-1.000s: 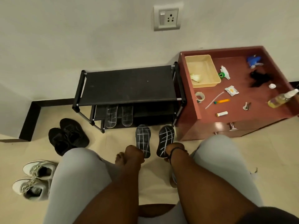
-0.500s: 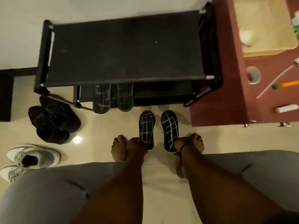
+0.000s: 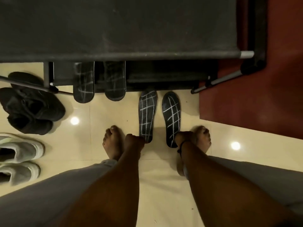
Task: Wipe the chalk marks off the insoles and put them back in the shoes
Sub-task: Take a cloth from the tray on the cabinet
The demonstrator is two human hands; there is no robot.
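left hand (image 3: 133, 139) is curled down at the heel end of the left insole (image 3: 146, 116), fingers look wrapped onto its back edge so I'd call that a grip, though the fingertips themselves are tucked out of sight; right hand (image 3: 182, 136) is doing the same at the heel of the right insole (image 3: 171, 117), curled over the edge, with a dark band round the wrist. Both insoles are black with white chalk grid lines, lying flat on the cream tile floor (image 3: 114, 112) side by side, toes pointing at the black shoe rack (image 3: 114, 27). Two more chalked insoles (image 3: 84, 82) (image 3: 115, 81) poke out from the rack's lower shelf, just left of the ones being held. Bare feet sit either side of the hands. Over on the left there's a pair of black sneakers (image 3: 31, 107) partly under the rack leg, and a pair of grey-white sneakers (image 3: 19, 159) nearer the person. A reddish-brown cabinet (image 3: 255, 99) stands right beside the rack, grey trouser legs fill the bottom of the view
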